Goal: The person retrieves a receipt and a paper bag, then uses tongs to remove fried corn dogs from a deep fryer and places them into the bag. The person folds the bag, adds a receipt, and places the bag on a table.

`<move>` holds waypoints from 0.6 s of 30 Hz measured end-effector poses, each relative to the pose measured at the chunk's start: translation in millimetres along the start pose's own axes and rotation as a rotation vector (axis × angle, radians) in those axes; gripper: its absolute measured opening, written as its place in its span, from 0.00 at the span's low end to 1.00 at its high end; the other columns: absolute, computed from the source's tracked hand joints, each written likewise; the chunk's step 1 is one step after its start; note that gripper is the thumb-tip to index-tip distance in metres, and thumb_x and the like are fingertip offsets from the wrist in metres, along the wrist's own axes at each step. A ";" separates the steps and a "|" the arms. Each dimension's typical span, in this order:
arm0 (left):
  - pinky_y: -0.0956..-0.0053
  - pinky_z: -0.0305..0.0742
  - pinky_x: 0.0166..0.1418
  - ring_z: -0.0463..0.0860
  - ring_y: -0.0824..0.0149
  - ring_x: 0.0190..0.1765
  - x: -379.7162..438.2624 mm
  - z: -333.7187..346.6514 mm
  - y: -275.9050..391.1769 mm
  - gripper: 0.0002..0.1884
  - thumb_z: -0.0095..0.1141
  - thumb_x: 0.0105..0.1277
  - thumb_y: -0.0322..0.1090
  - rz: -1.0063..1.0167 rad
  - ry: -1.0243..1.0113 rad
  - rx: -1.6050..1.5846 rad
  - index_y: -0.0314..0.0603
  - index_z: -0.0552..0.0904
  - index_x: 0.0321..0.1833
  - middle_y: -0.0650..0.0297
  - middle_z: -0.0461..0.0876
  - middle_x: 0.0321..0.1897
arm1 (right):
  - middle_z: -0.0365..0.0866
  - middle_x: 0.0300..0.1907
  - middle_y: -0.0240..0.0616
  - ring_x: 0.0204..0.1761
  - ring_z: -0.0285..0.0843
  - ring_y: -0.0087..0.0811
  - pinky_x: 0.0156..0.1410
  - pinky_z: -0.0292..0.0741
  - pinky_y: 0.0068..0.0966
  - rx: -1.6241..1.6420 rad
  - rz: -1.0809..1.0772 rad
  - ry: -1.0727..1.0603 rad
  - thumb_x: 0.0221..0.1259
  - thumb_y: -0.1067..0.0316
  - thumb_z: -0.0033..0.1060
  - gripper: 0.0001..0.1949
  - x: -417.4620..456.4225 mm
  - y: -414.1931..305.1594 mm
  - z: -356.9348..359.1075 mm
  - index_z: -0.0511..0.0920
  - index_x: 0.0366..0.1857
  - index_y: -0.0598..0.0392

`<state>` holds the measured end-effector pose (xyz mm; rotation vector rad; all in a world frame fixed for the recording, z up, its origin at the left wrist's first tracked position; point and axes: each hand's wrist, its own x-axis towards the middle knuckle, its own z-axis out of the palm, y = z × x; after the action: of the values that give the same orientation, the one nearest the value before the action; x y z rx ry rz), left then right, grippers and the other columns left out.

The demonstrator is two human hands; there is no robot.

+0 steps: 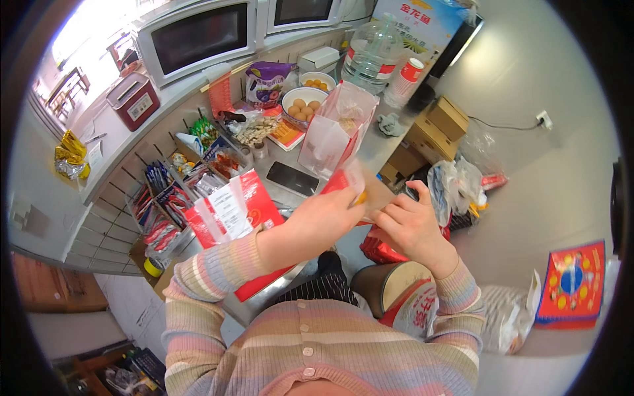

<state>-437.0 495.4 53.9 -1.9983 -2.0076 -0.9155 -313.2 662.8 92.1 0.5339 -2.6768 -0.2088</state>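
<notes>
A red and white paper bag (375, 190), blurred, hangs between my two hands above the counter's front edge. My left hand (324, 215) grips its near left side. On its lower right edge, the fingers of my right hand (408, 225) pinch the paper while the index finger sticks up. Beyond my hands stands another paper bag (327, 133), open at the top. A black smartphone (292, 178) lies on the metal counter just left of it. Left of my left forearm rests a red paper bag (262, 205) with a printed slip (229, 210) on its front.
Behind stand a bowl of brown eggs (300, 110), a big water bottle (371, 59) and stacked paper cups (406, 81). Boxes of packets (173, 200) line the left. Microwaves (198, 42) occupy the shelf. A round stool-like drum (379, 287) and cardboard boxes (436, 131) are at right.
</notes>
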 end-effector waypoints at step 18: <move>0.67 0.75 0.32 0.78 0.59 0.33 54.6 99.1 -2.3 0.06 0.52 0.54 0.30 -0.614 -0.059 0.207 0.39 0.71 0.33 0.59 0.70 0.29 | 0.74 0.44 0.25 0.38 0.71 0.28 0.44 0.69 0.25 0.547 -0.647 0.061 0.45 0.66 0.58 0.10 19.2 185.0 120.1 0.76 0.35 0.46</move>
<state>-414.5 593.7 2.5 -1.3266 -2.6824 -0.6994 -441.3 832.6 30.5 1.5340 -2.3926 0.3727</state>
